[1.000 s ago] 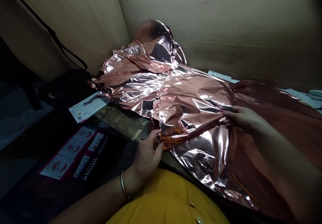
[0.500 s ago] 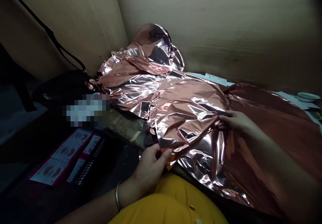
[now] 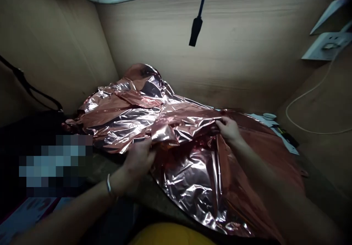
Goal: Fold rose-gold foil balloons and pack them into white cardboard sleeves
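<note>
A large, flat rose-gold foil balloon (image 3: 189,186) with rounded lobes and crinkled, shiny skin spreads over the table in front of me. My right hand (image 3: 228,129) pinches a raised fold of it between thumb and fingers, right of the middle. At the fold's left end, my left hand (image 3: 137,158) is closed on the foil edge, slightly smeared by motion and wearing a silver bangle. Between the two hands the fold stands up, with a dark hollow beneath it. More lobes of the foil lie bunched at the back left.
A small white dish (image 3: 269,116) and white papers (image 3: 293,149) lie at the back right. A wall socket (image 3: 319,47) has a white cable hanging from it. One black cable (image 3: 195,32) dangles before the back wall. A black strap (image 3: 33,91) hangs at left.
Both hands have moved forward, away from my body, lifting and folding the near foil edge back. My view has tilted up, bringing the socket and hanging cable into sight.
</note>
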{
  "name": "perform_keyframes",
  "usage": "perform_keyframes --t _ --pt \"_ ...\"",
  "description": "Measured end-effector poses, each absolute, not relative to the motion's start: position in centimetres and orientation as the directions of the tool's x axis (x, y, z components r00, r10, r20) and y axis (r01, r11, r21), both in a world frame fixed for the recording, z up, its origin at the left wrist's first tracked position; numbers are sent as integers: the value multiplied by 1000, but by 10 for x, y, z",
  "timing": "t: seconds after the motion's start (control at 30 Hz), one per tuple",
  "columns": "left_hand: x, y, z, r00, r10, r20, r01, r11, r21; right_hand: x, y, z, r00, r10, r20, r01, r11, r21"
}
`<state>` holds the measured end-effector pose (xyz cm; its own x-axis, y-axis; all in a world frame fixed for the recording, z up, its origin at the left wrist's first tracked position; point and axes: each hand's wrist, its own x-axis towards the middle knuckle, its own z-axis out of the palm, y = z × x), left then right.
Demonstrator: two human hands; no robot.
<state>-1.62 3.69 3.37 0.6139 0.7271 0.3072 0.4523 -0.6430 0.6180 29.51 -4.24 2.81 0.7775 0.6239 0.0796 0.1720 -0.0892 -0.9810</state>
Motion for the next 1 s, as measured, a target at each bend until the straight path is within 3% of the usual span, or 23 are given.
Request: perform_keyframes --t 0.07,0.13,0.2,0.27,0.3,0.33,0.43,0.5,0.63,0.7,0.87,1.0 --pt "-11 69 51 579 602 550 470 -797 379 292 -42 53 787 563 253 300 9 -954" --pt "-12 89 58 501 456 735 497 -847 186 282 -51 75 713 476 515 545 86 -834" --pt "-17 100 52 410 388 826 559 -822 109 269 -64 88 491 384 782 821 98 -563" --pt "-20 102 36 374 406 834 600 -792 116 260 -77 89 281 363 888 942 73 -328" --pt "-20 101 26 400 429 810 590 -796 131 259 -82 85 303 393 868 932 66 -355" --pt "-18 99 16 456 451 767 561 -815 146 260 -87 78 396 440 806 884 54 -464" --pt "-8 88 -5 697 448 560 424 -887 183 271 -101 45 720 554 419 547 -79 -834" --pt "-1 80 -11 813 428 395 358 -902 240 278 -115 21 798 573 184 347 -189 -918" --pt "-2 72 -12 854 507 119 404 -789 463 272 -143 -17 791 573 -213 24 -378 -925" --pt "-6 70 -8 837 546 37 440 -711 549 265 -154 -26 760 550 -345 -92 -435 -896" --pt "-11 53 3 756 651 -63 432 -425 795 260 -160 -32 743 506 -438 -211 -444 -871" --pt "-8 39 -3 649 759 -50 494 -370 787 262 -159 -35 774 459 -437 -207 -468 -859"
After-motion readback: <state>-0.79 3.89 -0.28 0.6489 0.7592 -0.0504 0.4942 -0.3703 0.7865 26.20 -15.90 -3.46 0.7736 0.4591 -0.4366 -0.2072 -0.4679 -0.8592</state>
